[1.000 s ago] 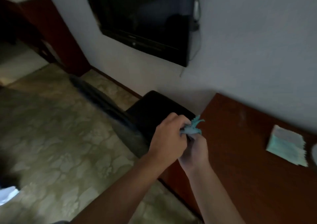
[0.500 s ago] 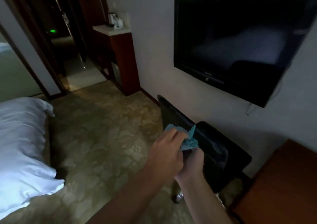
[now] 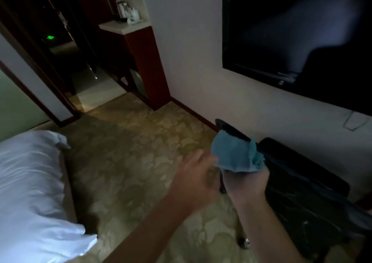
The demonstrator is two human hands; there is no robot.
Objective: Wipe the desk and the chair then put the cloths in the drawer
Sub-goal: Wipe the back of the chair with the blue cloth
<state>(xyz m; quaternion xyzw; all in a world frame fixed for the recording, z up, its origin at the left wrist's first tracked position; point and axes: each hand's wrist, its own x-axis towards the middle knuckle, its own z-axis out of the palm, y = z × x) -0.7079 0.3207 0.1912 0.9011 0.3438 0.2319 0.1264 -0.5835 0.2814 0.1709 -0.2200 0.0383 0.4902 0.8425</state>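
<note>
Cloth (image 3: 235,156) bunched in right hand (image 3: 246,182) — draped on chair (image 3: 302,182) back.

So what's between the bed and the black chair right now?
Head view: patterned carpet, crossed by the left hand beside the blue cloth held over the chair; bed left.

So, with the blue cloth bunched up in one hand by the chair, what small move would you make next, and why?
Probably lower the right hand so the blue cloth lands on the black chair's backrest top and start wiping. The cloth sits gathered in that hand right at the backrest edge, while the left hand is open beside it.
</note>
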